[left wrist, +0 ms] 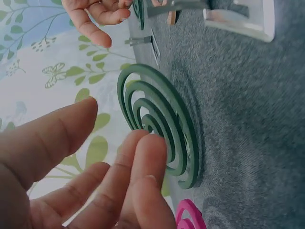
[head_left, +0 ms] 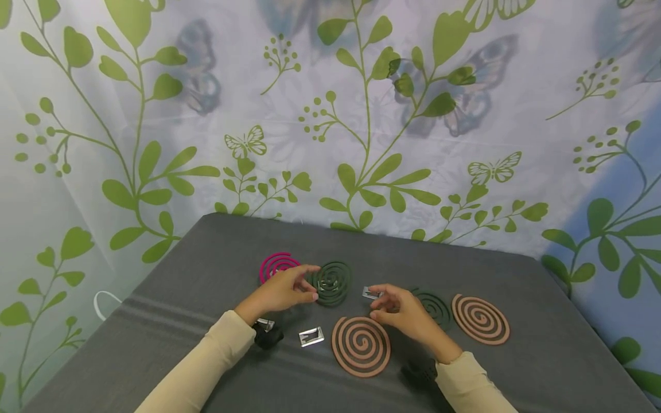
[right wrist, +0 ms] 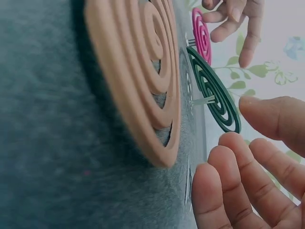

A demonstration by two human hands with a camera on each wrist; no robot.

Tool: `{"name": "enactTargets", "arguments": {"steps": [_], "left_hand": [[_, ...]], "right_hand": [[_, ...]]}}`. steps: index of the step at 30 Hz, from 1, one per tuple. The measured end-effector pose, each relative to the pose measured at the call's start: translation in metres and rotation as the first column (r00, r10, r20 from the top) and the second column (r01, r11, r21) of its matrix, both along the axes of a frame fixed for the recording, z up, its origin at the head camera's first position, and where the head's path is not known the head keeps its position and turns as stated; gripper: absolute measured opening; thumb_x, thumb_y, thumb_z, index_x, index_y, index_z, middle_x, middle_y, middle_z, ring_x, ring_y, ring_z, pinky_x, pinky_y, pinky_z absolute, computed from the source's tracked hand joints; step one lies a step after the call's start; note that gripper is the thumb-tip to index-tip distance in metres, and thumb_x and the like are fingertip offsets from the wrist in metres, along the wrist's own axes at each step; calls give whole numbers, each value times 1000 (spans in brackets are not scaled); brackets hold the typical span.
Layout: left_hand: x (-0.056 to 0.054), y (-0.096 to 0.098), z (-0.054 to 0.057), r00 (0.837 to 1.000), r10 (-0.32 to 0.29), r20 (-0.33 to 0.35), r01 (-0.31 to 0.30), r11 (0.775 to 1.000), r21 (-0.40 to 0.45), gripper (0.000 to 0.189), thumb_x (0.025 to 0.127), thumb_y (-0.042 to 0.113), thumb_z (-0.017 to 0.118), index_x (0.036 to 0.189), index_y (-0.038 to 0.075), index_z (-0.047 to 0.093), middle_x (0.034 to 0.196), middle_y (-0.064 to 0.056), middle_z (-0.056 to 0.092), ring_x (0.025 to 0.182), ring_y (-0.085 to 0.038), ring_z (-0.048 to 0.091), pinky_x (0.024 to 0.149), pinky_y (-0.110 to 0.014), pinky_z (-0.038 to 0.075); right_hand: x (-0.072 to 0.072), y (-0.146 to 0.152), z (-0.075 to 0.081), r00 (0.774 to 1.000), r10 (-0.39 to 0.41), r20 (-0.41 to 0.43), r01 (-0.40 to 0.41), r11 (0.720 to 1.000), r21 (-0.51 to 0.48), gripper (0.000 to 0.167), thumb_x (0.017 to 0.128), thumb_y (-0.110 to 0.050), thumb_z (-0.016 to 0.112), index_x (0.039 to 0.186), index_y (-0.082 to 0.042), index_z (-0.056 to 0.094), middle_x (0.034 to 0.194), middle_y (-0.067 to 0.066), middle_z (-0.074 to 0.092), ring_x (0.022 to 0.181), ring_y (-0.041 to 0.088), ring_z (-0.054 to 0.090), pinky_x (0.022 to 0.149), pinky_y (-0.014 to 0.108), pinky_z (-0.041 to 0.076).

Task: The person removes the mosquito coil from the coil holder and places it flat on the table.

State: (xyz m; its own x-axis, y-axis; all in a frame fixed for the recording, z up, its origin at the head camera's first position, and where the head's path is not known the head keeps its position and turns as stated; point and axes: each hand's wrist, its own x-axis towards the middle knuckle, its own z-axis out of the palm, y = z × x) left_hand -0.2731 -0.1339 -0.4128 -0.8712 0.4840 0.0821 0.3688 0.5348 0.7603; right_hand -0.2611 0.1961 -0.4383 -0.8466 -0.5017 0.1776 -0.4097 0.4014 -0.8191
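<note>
"Position of the dark green, round spiral coil (head_left: 334,285): how is it read from the grip?"

"It is placed just to the right of the left hand (head_left: 286,289), over the grey cloth-covered worktop (head_left: 547,344), with silver metal glimpsed through its centre."

"Can a long axis be picked out?"

"None; a round outline is shown from above, and only in the wrist views is the coil seen nearly edge-on."

"And how is each grip held?"

"Thumb and fingers are parted on the left, with nothing clasped; whether the rim is brushed cannot be told. On the right hand (head_left: 400,310), too, the fingers are loosely bent and parted, beside a small silver metal stand (head_left: 370,293)."

"Which hand is better placed?"

"The left, it is judged: the coil's left rim is faced directly by its fingertips, whereas the right hand is separated from the coil by the silver stand."
</note>
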Motion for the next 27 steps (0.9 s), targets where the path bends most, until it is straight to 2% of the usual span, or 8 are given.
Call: {"name": "enactTargets", "arguments": {"steps": [6,11,17,20,27], "left_hand": [[-6,1,1,993,50,103,-50,999,0,68,101,13,78,159,-5,47,99,-8,81,79,-21,77,71,-32,59],[-9,1,3,982,78,173,-82,996,17,70,102,13,77,161,-5,45,87,-9,78,75,-24,76,64,-29,56],[-14,-2,-1,974,96,207,-98,995,0,72,101,12,78,162,-3,43,78,-4,75,69,-20,73,62,-28,56],[-16,-4,-2,973,91,213,-93,996,-5,74,100,12,79,162,-3,43,77,-4,75,69,-19,73,62,-30,58],[-18,-5,-5,971,72,226,-79,997,20,76,98,9,81,162,-5,42,79,-6,76,70,-19,75,62,-30,59]], "right_hand": [[-9,-8,4,1000,-13,2,13,999,34,63,98,-9,82,151,9,54,115,20,75,97,25,73,87,37,60],[-16,-17,11,999,-21,24,19,997,81,67,98,-11,82,155,7,50,118,18,76,100,28,72,88,46,60],[-27,-27,17,994,-25,102,14,994,107,72,99,-12,82,159,4,46,119,17,75,101,28,72,83,46,61],[-33,-33,19,990,-13,139,-1,995,102,75,99,-10,81,161,5,42,119,19,74,96,28,74,80,45,62],[-45,-46,21,979,-45,198,21,993,120,80,100,-8,80,165,3,35,115,16,74,93,30,76,79,44,64]]}}
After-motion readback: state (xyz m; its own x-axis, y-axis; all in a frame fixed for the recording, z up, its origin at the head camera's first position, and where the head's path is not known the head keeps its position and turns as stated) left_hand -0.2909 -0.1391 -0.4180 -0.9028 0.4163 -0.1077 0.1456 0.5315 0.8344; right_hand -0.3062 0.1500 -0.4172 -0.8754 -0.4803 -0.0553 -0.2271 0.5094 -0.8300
